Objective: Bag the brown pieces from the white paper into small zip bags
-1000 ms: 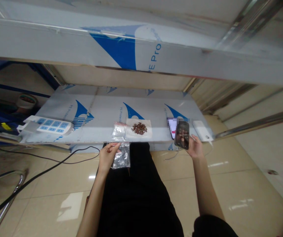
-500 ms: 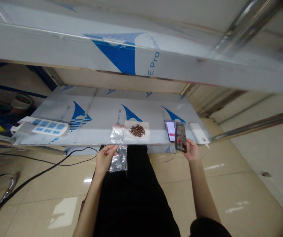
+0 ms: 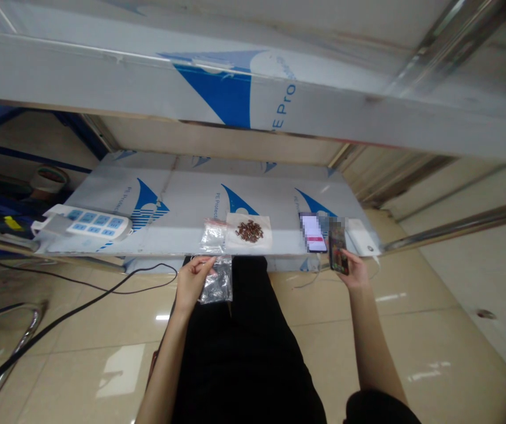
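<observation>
My left hand [image 3: 194, 282] pinches a clear plastic bag [image 3: 218, 284] that hangs below the shelf's front edge, over my lap. Another clear bag [image 3: 213, 237] lies on the shelf just above it. Beside that, a heap of small brown capsule-like pieces [image 3: 250, 231] rests on a white paper sheet [image 3: 266, 240]. At the right, my right hand [image 3: 354, 271] is closed around a dark smartphone [image 3: 338, 253], held tilted at the front edge. A second phone [image 3: 313, 232] with a lit screen lies on the shelf, left of the held one.
On the metal shelf [image 3: 191, 194] a white power strip [image 3: 96, 224] lies at the left and a white power bank [image 3: 363, 238] with a cable at the right. An upper shelf [image 3: 124, 82] crosses in front. A black cable [image 3: 80, 303] runs at the lower left.
My right hand has shifted right with the smartphone, baring more of the phone lying on the shelf. My left hand keeps its pinch on the bag. The whole view has turned slightly.
</observation>
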Demonstrator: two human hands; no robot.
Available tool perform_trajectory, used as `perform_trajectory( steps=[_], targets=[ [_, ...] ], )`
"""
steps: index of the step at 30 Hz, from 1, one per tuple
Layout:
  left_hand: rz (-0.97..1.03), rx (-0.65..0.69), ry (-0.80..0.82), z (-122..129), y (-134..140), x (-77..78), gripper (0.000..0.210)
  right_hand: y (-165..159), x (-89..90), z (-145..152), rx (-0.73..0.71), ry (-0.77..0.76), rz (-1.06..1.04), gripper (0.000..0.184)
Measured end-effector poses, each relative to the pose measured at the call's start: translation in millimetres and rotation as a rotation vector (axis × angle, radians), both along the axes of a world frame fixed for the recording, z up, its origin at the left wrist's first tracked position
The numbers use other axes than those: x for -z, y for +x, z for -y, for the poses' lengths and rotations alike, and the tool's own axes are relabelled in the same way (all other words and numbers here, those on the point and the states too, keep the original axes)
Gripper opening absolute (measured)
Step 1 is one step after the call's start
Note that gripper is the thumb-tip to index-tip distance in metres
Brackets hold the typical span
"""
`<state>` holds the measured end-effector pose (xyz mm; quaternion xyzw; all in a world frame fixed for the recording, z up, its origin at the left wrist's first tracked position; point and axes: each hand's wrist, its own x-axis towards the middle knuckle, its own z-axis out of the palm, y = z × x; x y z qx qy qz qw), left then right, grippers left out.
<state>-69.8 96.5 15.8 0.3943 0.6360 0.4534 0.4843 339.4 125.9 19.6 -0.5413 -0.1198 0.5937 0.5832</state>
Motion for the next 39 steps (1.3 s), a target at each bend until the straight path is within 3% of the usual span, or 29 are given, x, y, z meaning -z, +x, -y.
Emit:
perform_trajectory(
  steps=[9,17,30,39],
  targets=[
    [-0.010,0.009,-0.005,0,2,-5.9,0.038,28,2.9,14,0.063,-0.018,0.018,0.023],
    [0.004,-0.001,-0.011,0,0,-1.3,0.038,48,0.2,30,0.046,0.034,0.048,0.022],
    [-0.021,0.016,-0.038,-1,1,-0.2,0.040,33,-2.0,21,-0.022,0.090,0.028,0.026],
    [-0.044,0.051,-0.032,-2,4,2.9,0.040,12,-1.5,6,-0.168,0.044,0.080,0.030]
  ],
)
